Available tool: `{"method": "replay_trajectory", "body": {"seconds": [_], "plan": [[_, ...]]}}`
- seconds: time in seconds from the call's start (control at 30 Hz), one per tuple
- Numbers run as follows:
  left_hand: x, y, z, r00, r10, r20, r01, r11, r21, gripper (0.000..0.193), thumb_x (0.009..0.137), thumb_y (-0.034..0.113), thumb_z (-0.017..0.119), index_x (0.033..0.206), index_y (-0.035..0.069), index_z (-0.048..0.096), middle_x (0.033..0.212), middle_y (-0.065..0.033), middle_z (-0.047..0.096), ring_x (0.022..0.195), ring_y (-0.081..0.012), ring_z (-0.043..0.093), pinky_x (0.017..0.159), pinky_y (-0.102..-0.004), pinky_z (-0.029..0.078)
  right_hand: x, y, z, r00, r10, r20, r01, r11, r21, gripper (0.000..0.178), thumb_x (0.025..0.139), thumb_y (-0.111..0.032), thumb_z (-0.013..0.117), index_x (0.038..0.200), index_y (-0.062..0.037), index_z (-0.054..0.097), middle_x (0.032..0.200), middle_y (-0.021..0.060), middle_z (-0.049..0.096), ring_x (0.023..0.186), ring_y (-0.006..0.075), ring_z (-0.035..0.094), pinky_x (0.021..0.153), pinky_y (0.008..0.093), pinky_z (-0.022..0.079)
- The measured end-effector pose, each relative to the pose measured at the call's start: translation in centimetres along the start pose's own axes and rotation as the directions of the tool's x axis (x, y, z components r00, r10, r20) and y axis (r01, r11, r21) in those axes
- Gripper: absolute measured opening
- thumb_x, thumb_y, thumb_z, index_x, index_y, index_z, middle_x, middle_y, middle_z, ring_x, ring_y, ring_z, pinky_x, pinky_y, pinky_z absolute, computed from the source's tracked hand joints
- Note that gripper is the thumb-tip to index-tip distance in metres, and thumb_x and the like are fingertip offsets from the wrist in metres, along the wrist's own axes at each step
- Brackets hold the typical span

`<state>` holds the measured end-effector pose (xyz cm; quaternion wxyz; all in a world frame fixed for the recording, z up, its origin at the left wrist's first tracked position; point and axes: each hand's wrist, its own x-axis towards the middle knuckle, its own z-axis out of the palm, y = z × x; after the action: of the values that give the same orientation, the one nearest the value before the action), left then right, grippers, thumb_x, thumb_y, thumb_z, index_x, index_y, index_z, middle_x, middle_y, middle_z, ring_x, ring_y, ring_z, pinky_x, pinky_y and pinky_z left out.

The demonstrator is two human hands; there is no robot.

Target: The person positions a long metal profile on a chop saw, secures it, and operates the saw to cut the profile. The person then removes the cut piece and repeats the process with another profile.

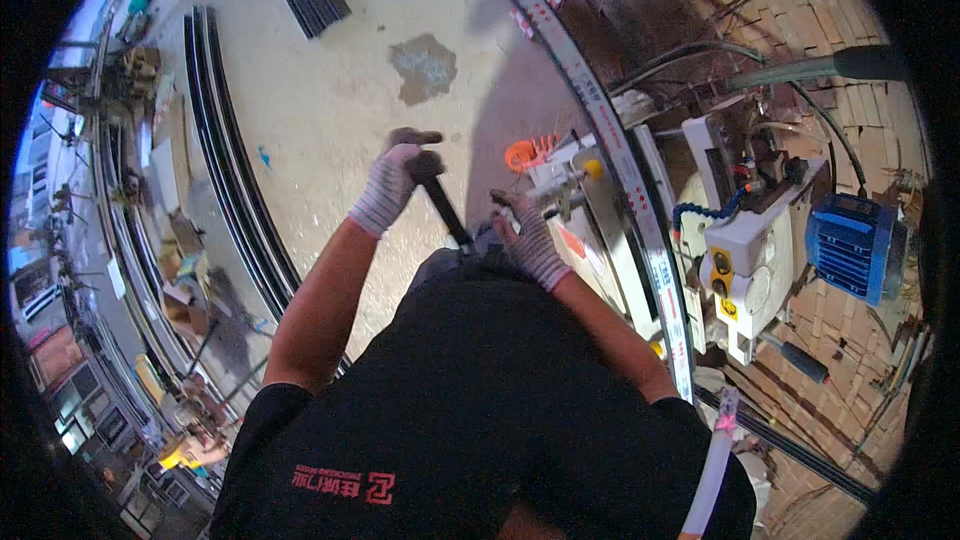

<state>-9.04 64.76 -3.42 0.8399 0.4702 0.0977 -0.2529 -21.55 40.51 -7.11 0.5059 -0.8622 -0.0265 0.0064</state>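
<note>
Black straight bar point(447, 208) in the left hand point(400, 170), striped knit glove point(383, 186)

A black shirt point(450, 390) bears red print point(345, 486); pale gloves point(386, 190) are striped.

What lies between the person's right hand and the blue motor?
In the head view, a long strip with red markings, a coiled blue hose and a white machine housing lie between the right hand and the blue motor.
</note>
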Motion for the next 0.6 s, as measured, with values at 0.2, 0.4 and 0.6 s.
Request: {"method": "replay_trajectory", "body": {"seconds": [0.2,0.4,0.6], "plan": [[7.7,1.2,11.2,0.959,-0.027,0.284,0.049,0.996,-0.070,0.038,0.100,0.019,0.054,0.134,0.003,0.049,0.132,-0.0233,0.062,0.110,-0.0355,0.067,0.100,-0.0518,0.052,4.4,-2.7,-6.9,0.866,0.349,0.359,-0.445,0.864,0.236,0.051,0.101,-0.033,0.063,0.140,-0.0043,0.049,0.111,0.0147,0.065,0.101,0.0213,0.063,0.085,0.0391,0.053],[11.7,-4.6,14.1,0.887,-0.265,0.379,-0.010,0.808,0.588,0.036,0.106,0.023,0.058,0.134,0.000,0.054,0.121,-0.0116,0.068,0.111,-0.0197,0.064,0.098,-0.0367,0.052,8.2,0.7,-7.9,0.878,0.466,0.108,-0.473,0.812,0.342,0.050,0.103,-0.043,0.057,0.136,-0.0046,0.054,0.119,0.0196,0.068,0.112,0.0337,0.065,0.094,0.0439,0.051],[23.4,-2.1,17.4,0.693,-0.302,0.655,-0.594,0.277,0.756,0.038,0.101,0.014,0.064,0.137,0.004,0.058,0.111,-0.0115,0.072,0.102,-0.0188,0.067,0.090,-0.0348,0.054,4.4,3.3,-8.0,0.809,0.510,-0.290,-0.553,0.829,-0.083,0.041,0.100,-0.034,0.063,0.127,-0.0042,0.065,0.119,0.0191,0.069,0.109,0.0343,0.068,0.098,0.0414,0.053]]}}
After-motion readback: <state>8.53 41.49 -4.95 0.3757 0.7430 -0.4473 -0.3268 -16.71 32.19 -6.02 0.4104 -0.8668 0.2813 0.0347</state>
